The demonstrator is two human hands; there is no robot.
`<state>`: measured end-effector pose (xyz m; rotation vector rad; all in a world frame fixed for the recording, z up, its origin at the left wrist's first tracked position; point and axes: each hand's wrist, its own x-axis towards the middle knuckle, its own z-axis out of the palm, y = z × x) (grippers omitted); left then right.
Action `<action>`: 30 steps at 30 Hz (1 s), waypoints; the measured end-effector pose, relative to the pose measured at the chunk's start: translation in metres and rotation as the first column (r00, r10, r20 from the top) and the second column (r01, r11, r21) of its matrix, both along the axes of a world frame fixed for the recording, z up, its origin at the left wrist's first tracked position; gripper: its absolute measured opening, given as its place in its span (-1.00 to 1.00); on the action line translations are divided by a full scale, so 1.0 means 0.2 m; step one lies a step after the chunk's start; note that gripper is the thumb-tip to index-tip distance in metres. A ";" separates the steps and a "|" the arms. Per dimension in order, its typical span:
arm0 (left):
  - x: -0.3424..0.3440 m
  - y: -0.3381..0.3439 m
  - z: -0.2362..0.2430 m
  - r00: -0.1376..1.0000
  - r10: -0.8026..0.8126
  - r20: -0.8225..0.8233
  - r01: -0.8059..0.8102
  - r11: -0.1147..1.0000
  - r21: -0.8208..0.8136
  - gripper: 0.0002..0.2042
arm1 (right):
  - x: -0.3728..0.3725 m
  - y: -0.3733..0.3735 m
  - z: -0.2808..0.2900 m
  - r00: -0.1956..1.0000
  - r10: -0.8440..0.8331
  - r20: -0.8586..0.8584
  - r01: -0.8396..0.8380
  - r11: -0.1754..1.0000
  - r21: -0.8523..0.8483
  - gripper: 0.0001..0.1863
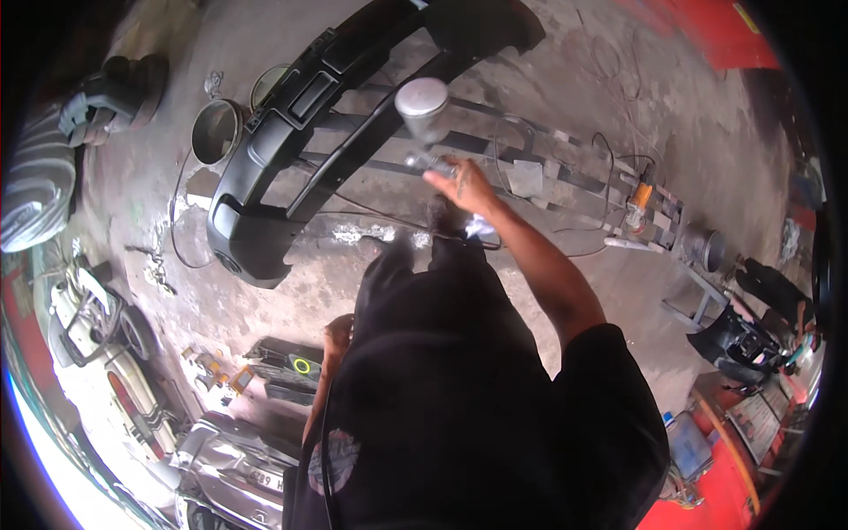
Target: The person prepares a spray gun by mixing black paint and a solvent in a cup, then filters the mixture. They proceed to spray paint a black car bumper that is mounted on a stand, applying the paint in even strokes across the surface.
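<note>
My right hand (459, 184) grips a silver spray gun (426, 162) with a pale cup (420, 104) on top, held out ahead of me. Left of and beyond it lies a large black bumper (269, 150), raised on a grey metal rack (556, 168), with a long bar along its inner side. My left hand (337, 336) hangs low beside my left hip, partly hidden by my dark clothing; what its fingers hold, if anything, is not visible. A dark hose (371, 205) runs across the floor behind the gun.
Buckets (215, 132) stand beside the bumper. A motorbike (106, 353) and a silver car panel (230, 468) are at lower left. A red bench (662, 517) is at lower right; another person (768, 287) works at far right. A metal can (702, 249) sits by the rack.
</note>
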<state>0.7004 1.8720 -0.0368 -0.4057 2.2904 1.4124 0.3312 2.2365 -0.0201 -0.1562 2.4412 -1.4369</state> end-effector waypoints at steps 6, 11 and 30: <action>0.14 -0.03 -0.06 0.991 0.021 0.135 -0.021 1.000 -0.005 -0.65 | -0.41 0.41 -0.15 0.896 -0.434 -0.095 0.444 0.879 0.174 -0.50; 0.14 0.00 -0.02 0.980 -0.076 0.182 0.096 0.990 -0.100 -0.62 | -0.50 0.45 -0.04 0.793 -0.565 -0.227 0.609 0.736 0.296 -0.50; -0.09 0.13 0.13 0.956 -0.240 0.166 0.276 0.930 -0.242 -0.66 | 0.17 0.08 -0.18 0.953 0.078 0.292 -0.064 0.996 -0.060 -0.44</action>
